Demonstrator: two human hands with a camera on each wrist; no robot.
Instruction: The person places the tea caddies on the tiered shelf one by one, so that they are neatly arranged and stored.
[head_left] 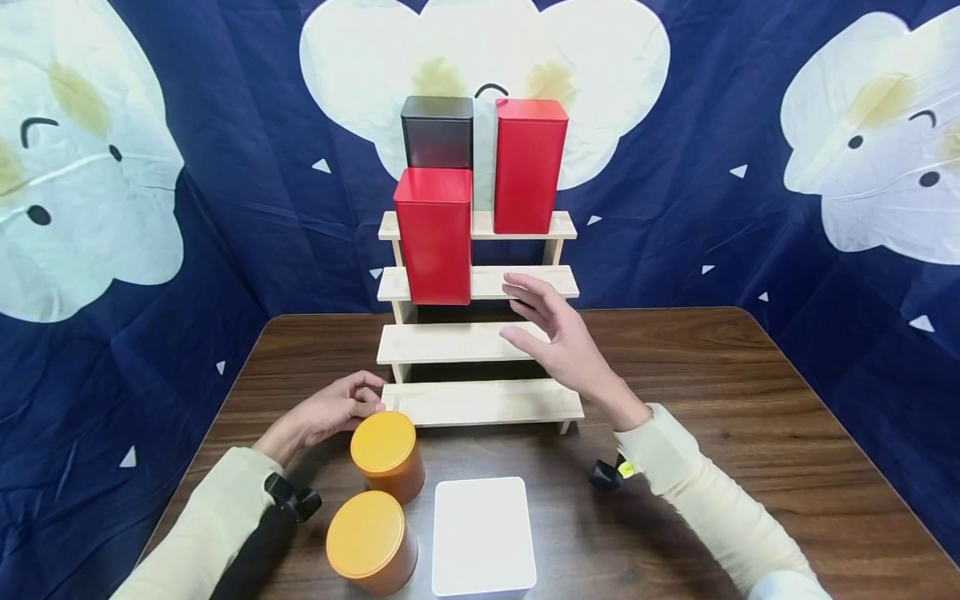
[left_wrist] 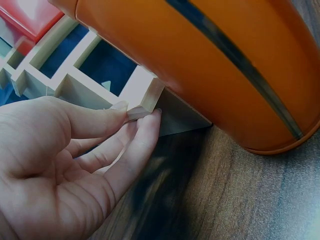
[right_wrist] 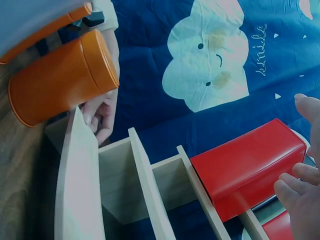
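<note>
A stepped wooden rack (head_left: 487, 402) stands on the table with several pale shelves. My left hand (head_left: 333, 411) pinches the left end of its lowest shelf between thumb and fingers, as the left wrist view shows at the shelf end (left_wrist: 142, 90). My right hand (head_left: 558, 342) hovers before the rack's right half, fingers apart and holding nothing. A tall red tin (head_left: 435, 242) stands on the left of the second shelf from the top. On the top shelf are a black tin (head_left: 441, 133), partly hidden behind that red tin, and another red tin (head_left: 530, 167) at the right.
Two orange round canisters (head_left: 386, 446) (head_left: 367, 537) stand at the front left, the farther one close beside my left hand and the lowest shelf. A white square box (head_left: 483, 533) sits to their right. Blue cloth (head_left: 285, 208) with clouds hangs behind the wooden table (head_left: 697, 375).
</note>
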